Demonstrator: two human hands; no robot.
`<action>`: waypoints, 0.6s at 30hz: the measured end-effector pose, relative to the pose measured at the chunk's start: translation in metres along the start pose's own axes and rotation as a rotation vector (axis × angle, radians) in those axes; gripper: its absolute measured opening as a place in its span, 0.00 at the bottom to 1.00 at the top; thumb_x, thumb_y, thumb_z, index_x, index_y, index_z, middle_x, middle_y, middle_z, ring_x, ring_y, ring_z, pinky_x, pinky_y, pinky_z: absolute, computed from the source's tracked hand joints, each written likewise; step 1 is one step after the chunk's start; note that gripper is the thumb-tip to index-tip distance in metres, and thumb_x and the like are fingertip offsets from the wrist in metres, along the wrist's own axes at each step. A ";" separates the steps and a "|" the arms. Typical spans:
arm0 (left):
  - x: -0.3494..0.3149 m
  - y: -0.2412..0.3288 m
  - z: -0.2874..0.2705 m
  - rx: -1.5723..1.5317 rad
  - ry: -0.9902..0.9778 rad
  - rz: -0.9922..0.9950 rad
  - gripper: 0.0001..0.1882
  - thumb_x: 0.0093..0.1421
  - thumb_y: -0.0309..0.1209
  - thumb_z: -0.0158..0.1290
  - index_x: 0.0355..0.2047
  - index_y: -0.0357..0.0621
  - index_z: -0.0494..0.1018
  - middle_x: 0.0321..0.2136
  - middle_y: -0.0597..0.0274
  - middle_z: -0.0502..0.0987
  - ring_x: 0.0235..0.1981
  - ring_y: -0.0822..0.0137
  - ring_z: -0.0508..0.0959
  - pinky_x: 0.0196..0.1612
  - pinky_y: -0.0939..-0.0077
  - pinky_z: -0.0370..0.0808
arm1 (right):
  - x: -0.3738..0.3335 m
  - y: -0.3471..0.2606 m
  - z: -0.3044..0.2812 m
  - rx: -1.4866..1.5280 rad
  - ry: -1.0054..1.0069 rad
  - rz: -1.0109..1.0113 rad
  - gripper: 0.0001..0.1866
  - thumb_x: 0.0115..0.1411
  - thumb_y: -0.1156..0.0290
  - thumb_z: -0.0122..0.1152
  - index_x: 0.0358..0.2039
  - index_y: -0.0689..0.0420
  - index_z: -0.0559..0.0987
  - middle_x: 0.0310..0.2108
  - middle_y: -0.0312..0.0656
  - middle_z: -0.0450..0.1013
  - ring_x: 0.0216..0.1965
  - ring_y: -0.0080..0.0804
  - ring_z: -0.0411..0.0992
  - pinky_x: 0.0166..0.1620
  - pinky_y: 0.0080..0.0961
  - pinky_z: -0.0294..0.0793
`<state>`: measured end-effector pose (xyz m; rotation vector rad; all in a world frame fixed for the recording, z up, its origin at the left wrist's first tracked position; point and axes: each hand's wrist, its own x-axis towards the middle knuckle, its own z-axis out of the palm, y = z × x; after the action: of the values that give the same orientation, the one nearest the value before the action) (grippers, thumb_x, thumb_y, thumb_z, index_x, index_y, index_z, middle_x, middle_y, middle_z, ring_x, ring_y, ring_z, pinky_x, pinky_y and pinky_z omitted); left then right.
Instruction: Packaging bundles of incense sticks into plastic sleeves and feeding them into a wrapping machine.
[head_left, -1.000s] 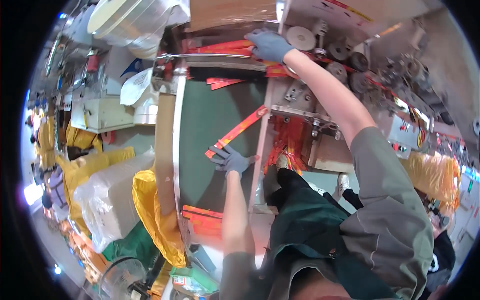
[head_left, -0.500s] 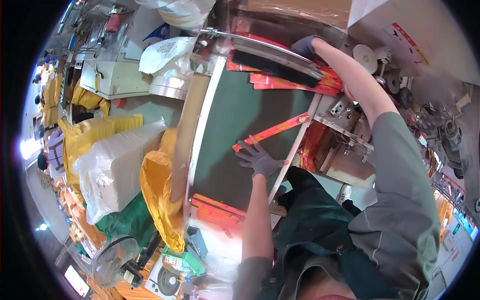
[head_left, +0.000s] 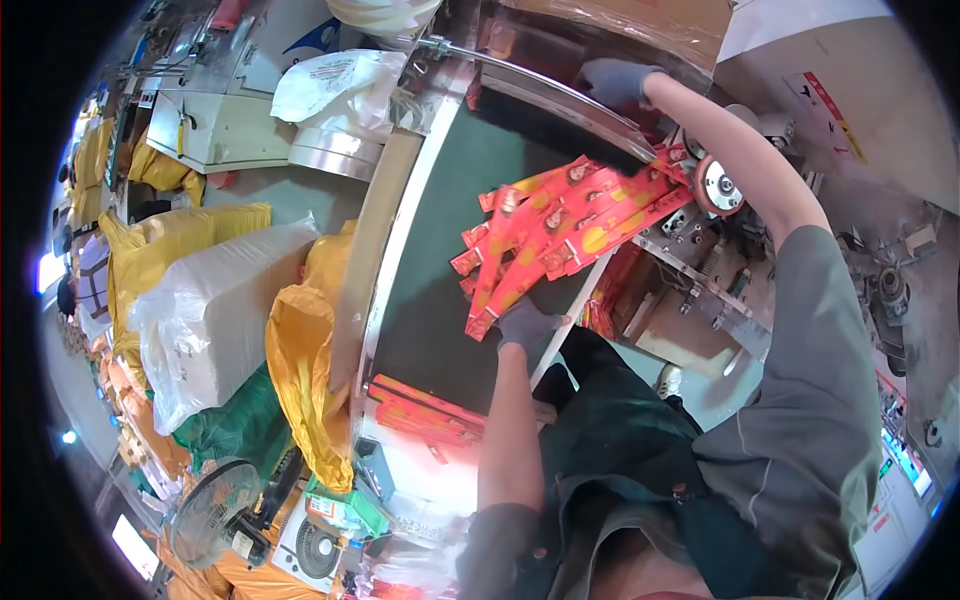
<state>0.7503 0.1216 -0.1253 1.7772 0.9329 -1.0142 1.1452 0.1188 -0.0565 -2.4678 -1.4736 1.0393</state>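
A loose fan of several long red-and-yellow packets (head_left: 560,225) lies on the dark green conveyor belt (head_left: 430,300), just this side of the black brush strip. My left hand (head_left: 527,325), in a grey glove, is at the near ends of these packets. Its thumb is stretched apart, and its fingers touch the packets and are partly hidden by them. Beyond the metal bar (head_left: 560,85), my right hand (head_left: 620,82), also gloved, reaches over the far end of the belt. Its fingers are stretched out to the left, slightly blurred, with nothing visible in them.
More red packets (head_left: 425,410) lie at the belt's near end. A round metal wheel (head_left: 718,186) and machine parts are beside my right forearm. Cardboard (head_left: 375,230) lines the belt's left side. Farther left are yellow sacks (head_left: 305,350), a wrapped white bale (head_left: 215,310) and a fan (head_left: 215,515).
A single packet lay by my left hand before; now several are fanned out there, spread out from under the bar. My right hand has stayed near the bar's far side.
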 end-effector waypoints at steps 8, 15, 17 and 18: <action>-0.012 0.011 0.002 0.126 0.450 0.226 0.64 0.29 0.54 0.65 0.60 0.34 0.44 0.61 0.43 0.45 0.63 0.53 0.46 0.62 0.63 0.45 | -0.066 0.028 -0.010 0.120 0.059 0.002 0.13 0.50 0.68 0.50 0.33 0.61 0.76 0.31 0.52 0.73 0.34 0.48 0.71 0.39 0.34 0.69; -0.006 0.014 -0.004 0.031 0.174 0.087 0.66 0.26 0.52 0.67 0.59 0.31 0.44 0.60 0.41 0.47 0.62 0.53 0.49 0.61 0.71 0.48 | -0.148 -0.025 0.055 -0.129 0.090 0.071 0.19 0.43 0.60 0.63 0.32 0.59 0.74 0.35 0.51 0.72 0.39 0.47 0.70 0.40 0.37 0.69; -0.005 0.012 -0.003 0.030 0.159 0.092 0.54 0.27 0.49 0.67 0.53 0.33 0.58 0.52 0.44 0.63 0.55 0.54 0.62 0.56 0.69 0.58 | -0.157 -0.042 0.096 -0.264 0.156 0.039 0.28 0.40 0.58 0.65 0.41 0.59 0.71 0.42 0.53 0.68 0.44 0.49 0.67 0.44 0.37 0.67; -0.002 0.010 -0.001 0.013 0.224 0.174 0.43 0.28 0.47 0.66 0.45 0.37 0.67 0.44 0.50 0.71 0.48 0.55 0.69 0.51 0.68 0.63 | -0.159 -0.050 0.107 -0.398 0.230 0.006 0.38 0.37 0.56 0.67 0.49 0.58 0.67 0.49 0.55 0.64 0.50 0.50 0.63 0.49 0.37 0.65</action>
<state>0.7583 0.1186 -0.1208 1.9743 0.8891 -0.7237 0.9961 -0.0100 -0.0381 -2.7327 -1.7318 0.4708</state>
